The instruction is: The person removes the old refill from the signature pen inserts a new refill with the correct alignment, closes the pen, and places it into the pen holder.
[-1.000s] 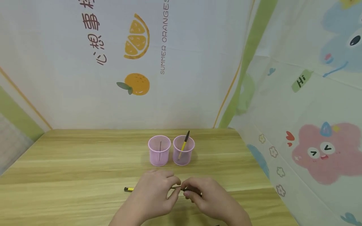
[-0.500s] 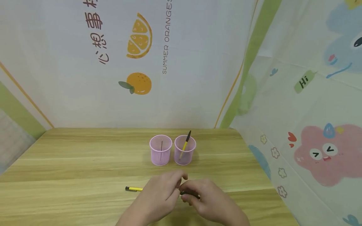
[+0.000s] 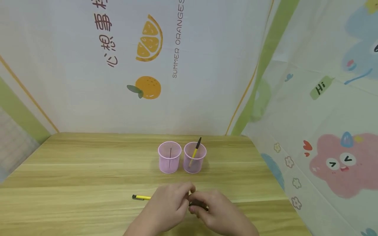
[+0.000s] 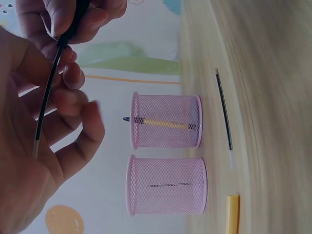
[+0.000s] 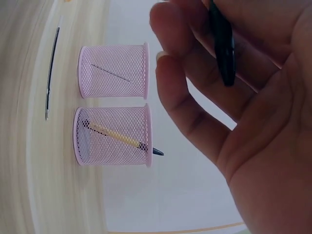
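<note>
My right hand [image 3: 220, 211] grips a black tapered pen front section [image 5: 223, 48], its pointed end toward the palm in the right wrist view. A dark pen refill [image 4: 48, 92] runs out of that section and across the palm of my left hand [image 3: 166, 206]. The left finger and thumb pinch the refill close to the black section; the other left fingers are bent and loose. Both hands nearly meet above the table, which hides the refill in the head view. A yellow pen barrel [image 3: 142, 197] with a black end lies left of them, partly behind the left hand.
Two pink mesh cups stand side by side beyond the hands. The left cup [image 3: 169, 164] holds a thin refill; the right cup [image 3: 193, 164] holds a yellow and black pen [image 3: 196, 149]. Another loose refill [image 4: 224, 112] lies on the wooden table [image 3: 88, 180] before the cups.
The left hand has moved right, closer to the right hand, covering the refill seen between them earlier in the head view. More of the yellow barrel shows. The head view has shifted slightly.
</note>
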